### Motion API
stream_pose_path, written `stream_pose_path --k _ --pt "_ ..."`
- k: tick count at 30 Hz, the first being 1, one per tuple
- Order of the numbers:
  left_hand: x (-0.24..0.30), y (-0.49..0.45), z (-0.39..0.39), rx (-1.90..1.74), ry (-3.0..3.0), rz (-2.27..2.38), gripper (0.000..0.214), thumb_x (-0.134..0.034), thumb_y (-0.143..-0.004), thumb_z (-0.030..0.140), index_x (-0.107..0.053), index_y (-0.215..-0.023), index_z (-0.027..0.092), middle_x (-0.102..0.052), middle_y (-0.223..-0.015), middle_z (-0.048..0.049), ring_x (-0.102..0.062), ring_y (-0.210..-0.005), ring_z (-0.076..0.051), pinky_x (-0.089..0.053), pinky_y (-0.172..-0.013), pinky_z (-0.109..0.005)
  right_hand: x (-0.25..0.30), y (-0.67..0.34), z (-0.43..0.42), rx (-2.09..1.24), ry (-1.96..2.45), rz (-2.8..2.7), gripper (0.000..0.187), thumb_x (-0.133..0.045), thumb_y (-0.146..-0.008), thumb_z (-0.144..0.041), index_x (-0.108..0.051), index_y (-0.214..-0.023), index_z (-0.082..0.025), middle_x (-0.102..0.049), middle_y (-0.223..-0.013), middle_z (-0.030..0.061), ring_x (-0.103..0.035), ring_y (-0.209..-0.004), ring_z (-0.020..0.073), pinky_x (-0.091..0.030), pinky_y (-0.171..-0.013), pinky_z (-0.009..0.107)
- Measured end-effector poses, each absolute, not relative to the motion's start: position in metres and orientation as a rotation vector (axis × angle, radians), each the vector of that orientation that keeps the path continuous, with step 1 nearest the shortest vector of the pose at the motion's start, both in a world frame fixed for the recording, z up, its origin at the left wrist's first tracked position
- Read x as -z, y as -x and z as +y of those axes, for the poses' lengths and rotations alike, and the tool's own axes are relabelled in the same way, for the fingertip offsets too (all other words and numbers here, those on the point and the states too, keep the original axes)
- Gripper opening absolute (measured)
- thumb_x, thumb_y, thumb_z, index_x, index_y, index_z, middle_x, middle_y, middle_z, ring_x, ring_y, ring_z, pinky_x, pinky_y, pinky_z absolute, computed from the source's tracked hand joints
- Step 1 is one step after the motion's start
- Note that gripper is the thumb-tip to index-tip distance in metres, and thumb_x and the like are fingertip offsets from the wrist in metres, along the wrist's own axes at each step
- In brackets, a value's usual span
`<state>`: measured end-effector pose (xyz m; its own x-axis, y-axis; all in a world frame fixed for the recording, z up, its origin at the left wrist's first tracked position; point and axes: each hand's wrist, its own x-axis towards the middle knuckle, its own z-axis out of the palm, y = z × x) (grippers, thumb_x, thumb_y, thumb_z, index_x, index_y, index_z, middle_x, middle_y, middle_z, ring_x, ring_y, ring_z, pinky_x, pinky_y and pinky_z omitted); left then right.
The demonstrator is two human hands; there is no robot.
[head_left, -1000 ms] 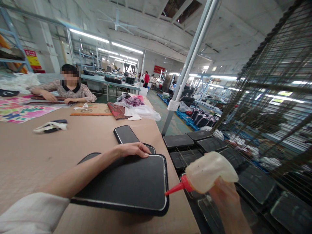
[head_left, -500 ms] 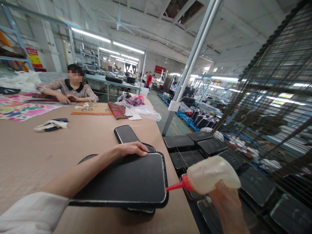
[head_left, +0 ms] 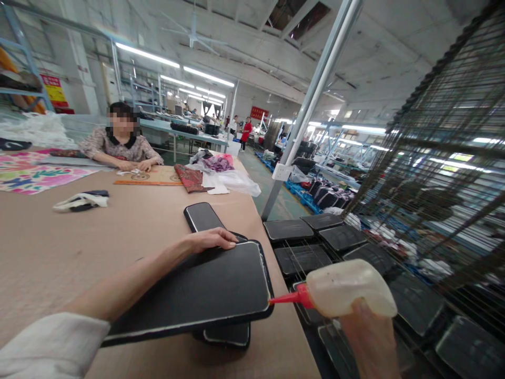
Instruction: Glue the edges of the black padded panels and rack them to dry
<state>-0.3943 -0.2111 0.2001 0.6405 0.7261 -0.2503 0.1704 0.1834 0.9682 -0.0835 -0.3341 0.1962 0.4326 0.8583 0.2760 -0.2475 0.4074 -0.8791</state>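
My left hand (head_left: 215, 239) grips the far edge of a black rounded panel (head_left: 205, 289), which is tilted above the table. A pale line runs along the panel's border. My right hand (head_left: 365, 321) is closed around a translucent squeeze bottle (head_left: 347, 287) of yellowish contents, lying nearly level. Its red nozzle (head_left: 288, 298) points left, and the tip meets the panel's near right corner. Beneath the panel, another black panel (head_left: 229, 334) shows at the front. A further black panel (head_left: 203, 217) lies just beyond my left hand.
Along the right side of the brown table (head_left: 158, 216), several black panels (head_left: 303, 258) rest on wire racks, with a raised wire rack (head_left: 445, 142) above. A metal post (head_left: 300, 121) stands at the table's corner. Across the table sits a co-worker (head_left: 122, 142) near fabric pieces (head_left: 193, 178).
The held panel has turned, its right end rising and its left end dropping. The bottle has shifted slightly right, its nozzle now at the corner. The co-worker's hands have moved right.
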Motion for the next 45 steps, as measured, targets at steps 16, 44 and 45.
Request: stream_pose_path --k 16,44,45 --pt "-0.169 0.393 -0.204 -0.659 -1.069 0.852 0.035 -0.069 -0.064 0.033 -0.066 -0.093 0.014 -0.068 -0.081 -0.0065 -0.062 -0.065 -0.016 -0.046 -0.060 -0.024 -0.196 0.105 -0.346 -0.454 0.932 -0.552 0.050 -0.078 -0.051 -0.026 -0.061 -0.098 -0.020 -0.058 -0.107 0.0022 -0.053 -0.096 0.0206 -0.029 -0.099 0.043" --pt "-0.167 0.381 -0.205 -0.718 -0.912 0.870 0.033 -0.072 -0.060 0.036 -0.054 -0.078 0.015 -0.060 -0.064 0.0000 -0.057 -0.055 -0.012 -0.045 -0.055 -0.024 -0.197 0.116 -0.333 -0.454 0.914 -0.665 0.060 -0.073 -0.060 -0.030 -0.052 -0.115 -0.019 -0.055 -0.109 0.0077 -0.053 -0.091 0.0213 -0.027 -0.096 0.054" --pt "-0.166 0.381 -0.205 -0.718 -0.916 0.870 0.033 -0.071 -0.060 0.037 -0.054 -0.077 0.016 -0.060 -0.063 0.0005 -0.056 -0.054 -0.012 -0.045 -0.054 -0.024 -0.197 0.117 -0.333 -0.461 0.913 -0.664 0.060 -0.073 -0.060 -0.030 -0.052 -0.115 -0.019 -0.055 -0.109 0.0076 -0.053 -0.091 0.0215 -0.027 -0.096 0.054"
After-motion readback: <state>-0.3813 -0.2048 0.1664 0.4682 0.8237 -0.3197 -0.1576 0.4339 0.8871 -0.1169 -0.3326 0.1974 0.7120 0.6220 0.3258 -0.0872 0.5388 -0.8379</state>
